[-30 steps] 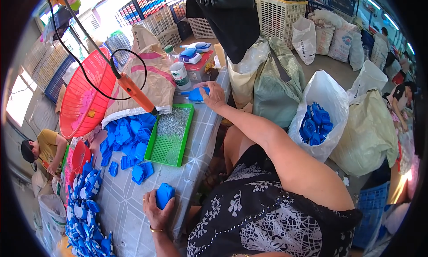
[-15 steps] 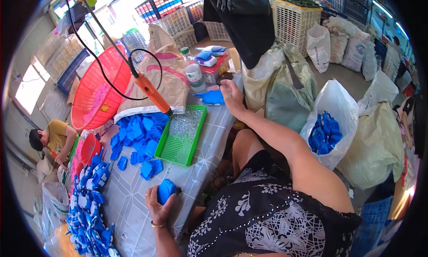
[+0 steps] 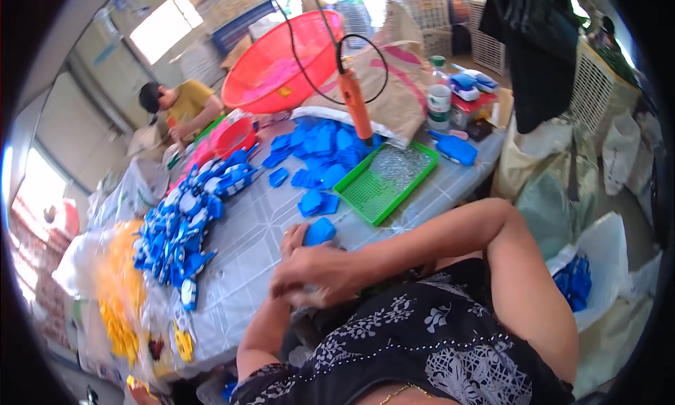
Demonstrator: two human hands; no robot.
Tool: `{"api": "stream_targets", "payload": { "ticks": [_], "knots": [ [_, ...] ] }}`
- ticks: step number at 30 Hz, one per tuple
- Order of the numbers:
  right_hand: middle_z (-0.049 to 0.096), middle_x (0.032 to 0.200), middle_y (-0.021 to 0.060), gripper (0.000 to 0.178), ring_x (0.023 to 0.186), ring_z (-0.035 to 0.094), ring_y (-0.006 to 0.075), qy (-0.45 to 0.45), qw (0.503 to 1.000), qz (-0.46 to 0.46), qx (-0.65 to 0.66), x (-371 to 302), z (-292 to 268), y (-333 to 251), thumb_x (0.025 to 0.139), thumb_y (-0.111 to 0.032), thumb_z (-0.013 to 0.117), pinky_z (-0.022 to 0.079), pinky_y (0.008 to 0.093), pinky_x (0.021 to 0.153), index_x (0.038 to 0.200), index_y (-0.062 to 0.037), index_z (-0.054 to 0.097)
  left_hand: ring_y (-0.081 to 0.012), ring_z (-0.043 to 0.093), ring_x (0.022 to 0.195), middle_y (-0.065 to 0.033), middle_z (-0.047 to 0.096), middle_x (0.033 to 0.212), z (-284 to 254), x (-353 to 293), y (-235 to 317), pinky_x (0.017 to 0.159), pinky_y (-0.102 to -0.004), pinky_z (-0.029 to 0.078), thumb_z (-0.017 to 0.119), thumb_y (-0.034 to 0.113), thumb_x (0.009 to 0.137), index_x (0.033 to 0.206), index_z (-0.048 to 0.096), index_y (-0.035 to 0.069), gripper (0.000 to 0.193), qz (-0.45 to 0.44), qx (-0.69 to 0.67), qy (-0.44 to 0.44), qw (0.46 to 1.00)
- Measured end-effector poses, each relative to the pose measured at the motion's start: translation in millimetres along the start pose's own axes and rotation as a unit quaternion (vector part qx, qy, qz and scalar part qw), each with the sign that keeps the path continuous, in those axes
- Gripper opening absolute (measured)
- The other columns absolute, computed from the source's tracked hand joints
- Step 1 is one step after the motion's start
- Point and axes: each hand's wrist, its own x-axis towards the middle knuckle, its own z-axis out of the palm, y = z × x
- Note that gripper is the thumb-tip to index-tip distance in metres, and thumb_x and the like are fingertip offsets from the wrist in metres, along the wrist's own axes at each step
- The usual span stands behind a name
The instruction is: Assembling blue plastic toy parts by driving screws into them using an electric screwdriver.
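My left hand (image 3: 291, 240) rests on the grey table (image 3: 246, 257) near its front edge and grips a small blue plastic piece (image 3: 320, 232). My right hand (image 3: 313, 273) lies across it with curled fingers, covering most of the left hand. Something pale shows under the right palm; I cannot tell whether it is held. Just beyond my hands lie two loose blue pieces (image 3: 314, 202) and a green mesh tray (image 3: 385, 184) holding small metal bits. An orange powered screwdriver (image 3: 355, 106) hangs on a black cord above the tray.
A heap of blue pieces (image 3: 320, 141) lies behind the tray, and blue-and-white parts (image 3: 186, 215) spread at the left. Red basin (image 3: 281, 60), bottle (image 3: 439, 95), yellow parts in bags (image 3: 119, 299). A person in a yellow shirt (image 3: 179, 103) works at the far left. A white bag of blue pieces (image 3: 576, 282) stands at the right.
My right arm drew back from the far end of the table to the near edge, onto my left hand. The view swung to the left.
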Motion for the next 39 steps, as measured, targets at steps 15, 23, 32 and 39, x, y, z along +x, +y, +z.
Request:
{"api": "stream_targets", "payload": {
  "ticks": [15, 23, 32, 39],
  "knots": [
    [0.065, 0.105, 0.0284, 0.034, 0.095, 0.068, 0.0397, -0.267, 0.960, -0.082, 0.015, 79, 89, -119, 0.101, -0.026, 0.059, 0.056, 0.0461, 0.079, 0.106, 0.0065, 0.065, -0.0381, 0.059, 0.116, -0.0187, 0.062, 0.122, -8, 2, -6, 0.102, -0.0475, 0.046, 0.080, 0.049, 0.076, 0.125, 0.065, 0.003, 0.069, -0.072, 0.026, -0.069, 0.995],
    [0.071, 0.091, 0.0257, 0.025, 0.087, 0.072, 0.0381, -0.295, 0.954, -0.043, 0.006, 79, 79, -133, 0.091, -0.017, 0.067, 0.056, 0.0469, 0.074, 0.100, 0.0056, 0.069, -0.0374, 0.059, 0.111, -0.0178, 0.062, 0.116, 3, 0, -16, 0.098, -0.0477, 0.047, 0.079, 0.048, 0.078, 0.124, 0.064, 0.005, 0.065, -0.055, 0.058, -0.055, 0.995],
    [0.071, 0.110, 0.0202, 0.021, 0.102, 0.069, 0.0320, -0.332, 0.892, -0.168, -0.257, 89, 104, -156, 0.087, -0.014, 0.068, 0.054, 0.0431, 0.085, 0.099, 0.0020, 0.075, -0.0385, 0.059, 0.110, -0.0184, 0.062, 0.115, -3, 1, 10, 0.097, -0.0487, 0.047, 0.078, 0.049, 0.079, 0.123, 0.063, 0.005, 0.064, -0.063, 0.074, -0.059, 0.994],
    [0.062, 0.061, 0.0213, 0.021, 0.051, 0.057, 0.0272, -0.211, 0.963, -0.091, 0.138, 55, 93, -197, 0.071, -0.014, 0.073, 0.045, 0.0423, 0.052, 0.060, 0.0025, 0.065, -0.0402, 0.059, 0.112, -0.0194, 0.062, 0.115, -4, -1, 2, 0.097, -0.0490, 0.047, 0.078, 0.051, 0.080, 0.125, 0.062, 0.004, 0.067, -0.050, 0.086, -0.058, 0.993]
  ]
}}
